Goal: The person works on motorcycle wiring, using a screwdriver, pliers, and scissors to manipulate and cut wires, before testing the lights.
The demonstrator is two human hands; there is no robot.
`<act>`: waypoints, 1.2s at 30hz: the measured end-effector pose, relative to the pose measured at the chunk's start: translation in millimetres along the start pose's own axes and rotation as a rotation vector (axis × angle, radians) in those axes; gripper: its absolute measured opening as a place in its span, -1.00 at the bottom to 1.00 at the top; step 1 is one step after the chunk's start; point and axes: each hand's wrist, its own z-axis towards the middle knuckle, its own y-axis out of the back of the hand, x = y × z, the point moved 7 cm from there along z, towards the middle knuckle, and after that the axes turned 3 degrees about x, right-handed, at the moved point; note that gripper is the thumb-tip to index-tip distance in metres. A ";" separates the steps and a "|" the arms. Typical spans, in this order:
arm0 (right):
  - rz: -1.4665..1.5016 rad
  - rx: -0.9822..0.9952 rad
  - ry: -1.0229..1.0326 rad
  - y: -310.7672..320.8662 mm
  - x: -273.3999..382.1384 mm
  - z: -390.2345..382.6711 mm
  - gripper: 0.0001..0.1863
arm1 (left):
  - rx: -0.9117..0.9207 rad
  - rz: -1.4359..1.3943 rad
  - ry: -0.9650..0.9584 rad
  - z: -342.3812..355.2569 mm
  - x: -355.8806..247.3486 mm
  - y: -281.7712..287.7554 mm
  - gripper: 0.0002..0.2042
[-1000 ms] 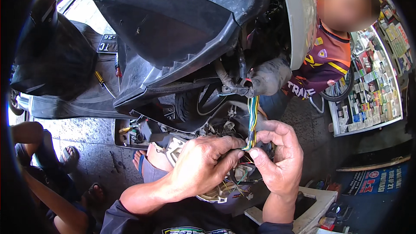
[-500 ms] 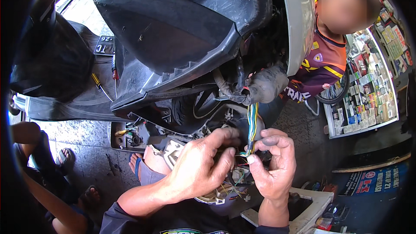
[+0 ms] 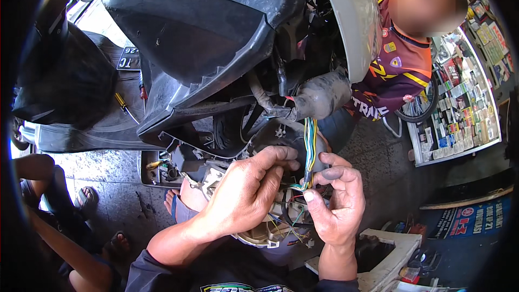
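Observation:
A bundle of striped coloured wires hangs from the underside of a dark scooter body, beside a dusty grey cylindrical part, and bends sideways at a dark wrapped section. My left hand has its fingers curled round the wires' sideways end, largely hiding what they grip. My right hand pinches the bundle at the bend with thumb and fingers. Below both hands lies an opened pale plastic housing with loose thin wires around it.
A person in a maroon jersey leans by the scooter's right side, before a display case. Another person's arm and legs are at lower left. A screwdriver lies on the floorboard; a tray with tools sits below it. A white crate stands lower right.
My left hand has risen a little, its fingers now higher beside the hanging bundle. My right hand stays on the bend. The scooter appears slightly shifted left in the view.

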 end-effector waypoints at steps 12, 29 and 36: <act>0.001 0.009 0.004 1.8 -4.0 0.7 -0.55 | 0.088 0.076 0.075 -7.4 -8.4 3.0 -0.81; -0.020 -0.024 0.038 1.8 -5.4 0.2 -0.58 | -0.082 0.153 -0.977 -78.4 -95.7 -21.0 -0.90; -0.043 -0.014 0.053 3.3 -4.2 1.3 -0.59 | 0.108 0.205 -1.001 -80.2 -90.6 -11.4 -0.89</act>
